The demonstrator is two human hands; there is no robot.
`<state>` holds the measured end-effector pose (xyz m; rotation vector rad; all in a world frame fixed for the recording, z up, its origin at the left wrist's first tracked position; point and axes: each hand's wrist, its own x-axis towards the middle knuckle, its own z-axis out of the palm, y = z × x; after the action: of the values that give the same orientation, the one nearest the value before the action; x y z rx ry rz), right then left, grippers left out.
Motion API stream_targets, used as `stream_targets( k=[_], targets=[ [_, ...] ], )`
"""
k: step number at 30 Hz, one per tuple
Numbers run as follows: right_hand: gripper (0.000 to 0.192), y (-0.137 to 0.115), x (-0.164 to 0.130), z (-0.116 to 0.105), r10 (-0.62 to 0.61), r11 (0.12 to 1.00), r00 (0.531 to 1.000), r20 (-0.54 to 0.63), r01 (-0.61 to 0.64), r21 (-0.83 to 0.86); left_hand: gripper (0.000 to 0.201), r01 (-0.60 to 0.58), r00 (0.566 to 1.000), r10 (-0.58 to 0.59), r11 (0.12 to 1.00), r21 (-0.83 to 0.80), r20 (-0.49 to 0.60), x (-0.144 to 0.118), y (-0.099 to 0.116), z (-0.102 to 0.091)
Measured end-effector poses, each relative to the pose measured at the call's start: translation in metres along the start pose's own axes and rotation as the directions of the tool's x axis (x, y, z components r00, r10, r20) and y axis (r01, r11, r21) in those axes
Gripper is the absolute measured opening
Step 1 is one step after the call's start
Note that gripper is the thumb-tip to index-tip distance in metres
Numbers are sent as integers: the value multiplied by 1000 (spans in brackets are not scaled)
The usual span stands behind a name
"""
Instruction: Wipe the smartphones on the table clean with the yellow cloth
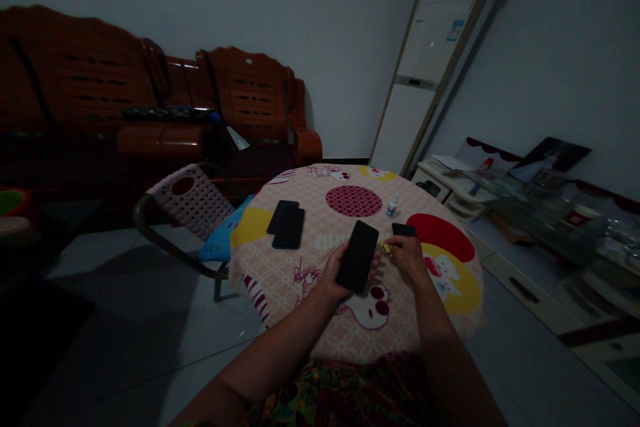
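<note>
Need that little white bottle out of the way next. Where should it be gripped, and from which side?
Judging by its pose, grip the small white bottle around its body, just under the cap, coming from the right: it stands upright, and the right hand is nearest. The small dark item lies just in front, so approach over it.

My left hand is mostly hidden behind the phone. The yellow bit at my right hand is too small to identify.
</note>
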<state>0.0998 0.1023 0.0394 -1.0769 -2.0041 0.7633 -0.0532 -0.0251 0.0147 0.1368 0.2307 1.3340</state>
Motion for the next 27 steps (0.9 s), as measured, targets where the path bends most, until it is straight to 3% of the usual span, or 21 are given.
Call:
stream_targets(
  k=[7,12,16,22,27],
  targets=[
    [29,8,-19,21,102,985,963,-248,-64,158,65,-57,996,59,998,-35,68,1,0,-1],
    [29,-2,-31,25,30,986,914,-405,40,164,67,4,996,-3,1000,-11,93,1,-1,-3],
    [26,-14,-32,22,-142,972,850,-507,216,90,64,18,996,-18,1000,-3,84,1,-1,-3],
    [27,-35,-25,24,-447,891,801,-399,440,-115,56,68,997,-67,997,37,-29,3,-4,-5],
    [31,-45,-18,34,-534,842,801,-271,473,-261,43,95,986,-82,992,83,-144,5,-8,-7]
  ],
)
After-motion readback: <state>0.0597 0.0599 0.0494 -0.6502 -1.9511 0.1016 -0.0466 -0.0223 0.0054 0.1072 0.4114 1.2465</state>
